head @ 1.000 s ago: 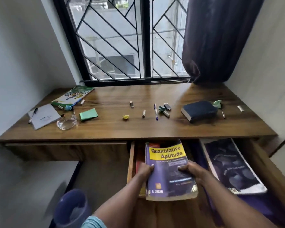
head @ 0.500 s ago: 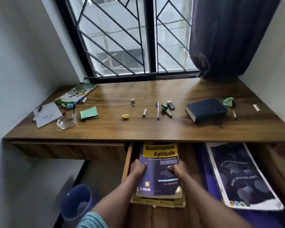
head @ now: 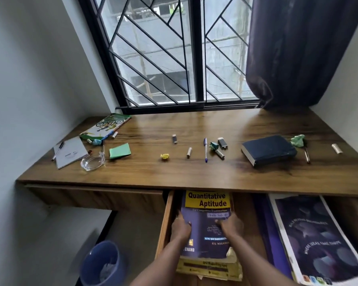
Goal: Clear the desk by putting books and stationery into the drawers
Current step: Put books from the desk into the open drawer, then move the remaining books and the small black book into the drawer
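Slid deeper, the purple-and-yellow paperback book (head: 208,205) lies in the open wooden drawer (head: 165,221) at 6 o'clock under the brown worktop (head: 194,174); left hand (head: 181,228) and right hand (head: 229,226) grip its sides, thumbs on top.

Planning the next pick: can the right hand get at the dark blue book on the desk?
Probably yes. The right hand, on the Quantitative Aptitude book in the drawer, must first clear the desk edge; nothing lies on the dark blue book.
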`<state>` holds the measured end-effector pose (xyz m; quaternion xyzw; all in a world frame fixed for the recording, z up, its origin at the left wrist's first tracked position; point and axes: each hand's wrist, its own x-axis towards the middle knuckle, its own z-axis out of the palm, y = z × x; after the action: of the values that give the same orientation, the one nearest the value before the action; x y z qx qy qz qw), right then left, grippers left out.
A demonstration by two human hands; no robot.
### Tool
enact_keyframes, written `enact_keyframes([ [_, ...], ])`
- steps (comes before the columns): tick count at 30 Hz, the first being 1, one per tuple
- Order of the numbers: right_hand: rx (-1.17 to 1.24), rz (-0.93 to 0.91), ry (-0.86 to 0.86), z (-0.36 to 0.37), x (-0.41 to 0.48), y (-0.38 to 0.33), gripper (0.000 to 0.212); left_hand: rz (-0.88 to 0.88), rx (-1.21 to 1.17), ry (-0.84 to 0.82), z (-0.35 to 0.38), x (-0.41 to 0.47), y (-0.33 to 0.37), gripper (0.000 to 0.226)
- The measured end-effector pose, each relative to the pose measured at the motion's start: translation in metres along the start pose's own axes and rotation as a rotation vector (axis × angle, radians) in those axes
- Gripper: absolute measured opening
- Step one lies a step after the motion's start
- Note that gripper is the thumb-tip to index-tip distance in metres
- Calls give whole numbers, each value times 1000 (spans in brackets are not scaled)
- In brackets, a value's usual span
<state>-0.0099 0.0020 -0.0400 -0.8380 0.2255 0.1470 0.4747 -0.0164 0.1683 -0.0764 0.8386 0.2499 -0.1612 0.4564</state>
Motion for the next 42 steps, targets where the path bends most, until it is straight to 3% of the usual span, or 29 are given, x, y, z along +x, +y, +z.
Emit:
enact_keyframes([
  [8,-95,-6,131,9,-20,-1,46,44,98,-91,-20,-39,14,56],
  [12,-256,-29,201,15,-35,-7,44,39,162,-103,-18,-40,5,60],
  [14,-353,-41,208,18,-44,-10,48,76,224,-89,-22,-59,11,47],
  [16,-409,-95,234,25,-52,-14,54,133,308,-57,-28,-73,13,46],
  [20,-347,-143,217,44,-71,-29,39,326,349,1,-44,-76,9,46],
  [24,-435,-221,295,72,-92,-58,32,465,348,15,-85,-84,12,25],
  [30,-471,-247,283,135,-119,-116,36,544,473,95,-157,-59,-10,44],
  [42,-469,-304,205,280,-171,-247,33,556,508,223,-338,7,-84,45],
])
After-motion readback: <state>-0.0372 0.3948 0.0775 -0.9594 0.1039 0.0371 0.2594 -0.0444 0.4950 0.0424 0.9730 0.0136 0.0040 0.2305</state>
